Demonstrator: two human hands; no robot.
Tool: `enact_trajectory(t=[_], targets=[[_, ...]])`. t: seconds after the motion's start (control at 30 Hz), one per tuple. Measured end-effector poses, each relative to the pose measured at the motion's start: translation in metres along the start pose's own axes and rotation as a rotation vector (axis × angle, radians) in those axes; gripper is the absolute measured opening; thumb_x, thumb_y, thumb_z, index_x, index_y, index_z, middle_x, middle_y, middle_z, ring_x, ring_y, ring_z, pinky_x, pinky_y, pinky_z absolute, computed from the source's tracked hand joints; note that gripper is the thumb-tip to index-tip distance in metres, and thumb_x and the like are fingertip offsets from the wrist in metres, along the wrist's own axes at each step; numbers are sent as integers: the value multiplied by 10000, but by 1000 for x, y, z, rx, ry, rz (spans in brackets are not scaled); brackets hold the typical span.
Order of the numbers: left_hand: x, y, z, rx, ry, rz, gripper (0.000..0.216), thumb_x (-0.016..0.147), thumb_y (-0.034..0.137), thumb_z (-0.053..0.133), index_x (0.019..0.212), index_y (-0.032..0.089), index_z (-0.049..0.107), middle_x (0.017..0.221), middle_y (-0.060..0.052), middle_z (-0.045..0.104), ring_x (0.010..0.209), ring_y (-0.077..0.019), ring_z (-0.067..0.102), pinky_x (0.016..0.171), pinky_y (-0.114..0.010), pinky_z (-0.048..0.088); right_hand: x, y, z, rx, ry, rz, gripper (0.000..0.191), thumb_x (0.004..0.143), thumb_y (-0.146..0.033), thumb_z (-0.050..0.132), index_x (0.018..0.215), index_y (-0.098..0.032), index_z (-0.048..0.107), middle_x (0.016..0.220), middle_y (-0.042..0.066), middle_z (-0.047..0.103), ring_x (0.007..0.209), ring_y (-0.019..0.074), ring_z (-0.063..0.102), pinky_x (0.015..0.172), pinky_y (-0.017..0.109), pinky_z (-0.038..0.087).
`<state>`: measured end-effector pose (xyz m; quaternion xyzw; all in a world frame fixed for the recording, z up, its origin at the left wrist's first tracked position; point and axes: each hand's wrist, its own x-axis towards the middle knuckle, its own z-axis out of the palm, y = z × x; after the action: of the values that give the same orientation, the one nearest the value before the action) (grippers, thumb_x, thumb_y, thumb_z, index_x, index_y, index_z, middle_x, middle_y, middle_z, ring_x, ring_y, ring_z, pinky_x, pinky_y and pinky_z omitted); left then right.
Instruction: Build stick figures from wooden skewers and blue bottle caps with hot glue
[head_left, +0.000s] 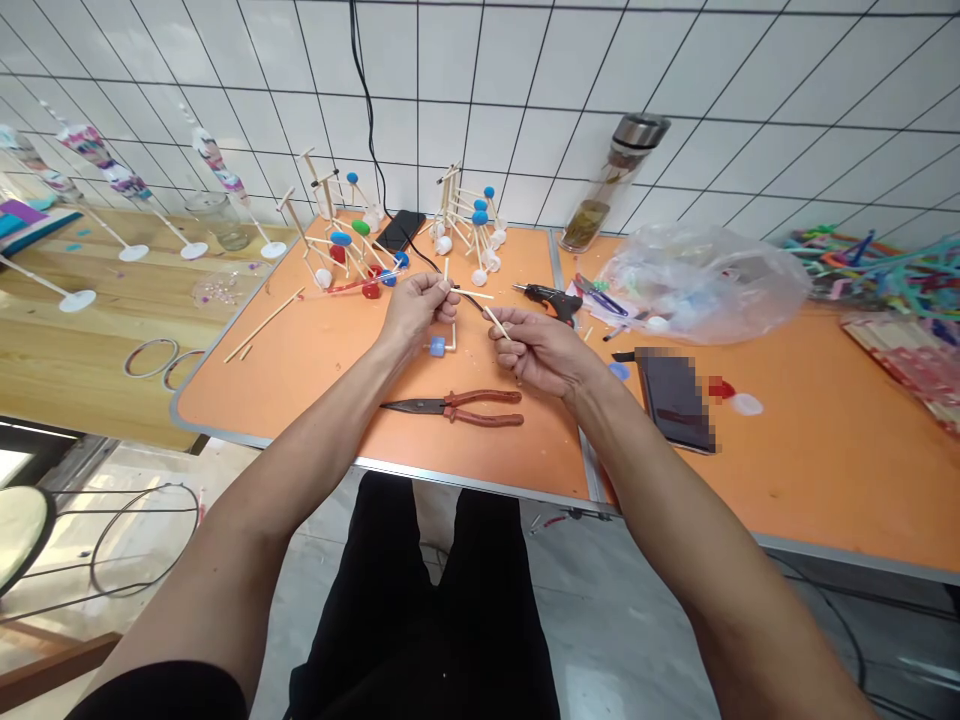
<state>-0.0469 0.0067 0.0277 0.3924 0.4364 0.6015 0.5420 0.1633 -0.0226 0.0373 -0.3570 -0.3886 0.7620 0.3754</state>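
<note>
My left hand (421, 305) pinches thin wooden sticks (472, 294) over the orange table; one points up and one reaches right. Below those fingers is a blue cube (438, 346) with a short stick bent in an L beside it; whether it joins the held sticks is hidden. Between the fingers of my right hand (536, 350) is a short wooden stick (496, 322), apart from the left-hand sticks. Red-handled long-nose pliers (457, 407) lie just in front of both hands. A black glue gun (551, 300) rests behind my right hand.
Stick models with bottle caps (341, 239) stand toward the wall. A glass flask (607, 190), a clear plastic bag (690, 285) and a dark phone (675, 400) are to the right. Loose sticks (262, 325) lie left. A black cable (364, 80) runs down the tiles.
</note>
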Motion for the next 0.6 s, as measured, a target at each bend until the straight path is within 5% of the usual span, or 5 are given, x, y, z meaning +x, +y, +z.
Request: enact_trajectory(t=[0.2,0.37,0.5,0.6], targets=[[2,-3,-1,-4,11,8,301,1039,144,823,775,152,680,666,15,729,479,-44,585,497,-153,454,-6,-2,8,69,-37,70,193,970,-96,701,1139,-190,705,828,-45,608,550,49,314,553,130,392],[0,0,1,3,15,-7,316,1035,139,830,765,149,666,651,18,718,477,-42,580,510,-153,468,-7,-2,14,49,-64,110,77,1061,-223,677,1125,-189,705,740,-77,482,538,65,235,502,150,253],[-2,0,1,26,11,-16,316,1044,143,820,773,149,657,659,21,724,473,-39,590,504,-147,463,-1,1,8,-104,42,-55,368,964,-514,862,1070,-204,693,714,-96,447,518,60,173,461,208,107],[-4,-1,3,41,-15,-16,302,1044,151,821,787,152,662,672,17,734,479,-46,604,500,-152,473,7,8,0,-291,193,-260,568,814,-704,945,949,-230,664,733,-69,535,508,59,245,455,239,127]])
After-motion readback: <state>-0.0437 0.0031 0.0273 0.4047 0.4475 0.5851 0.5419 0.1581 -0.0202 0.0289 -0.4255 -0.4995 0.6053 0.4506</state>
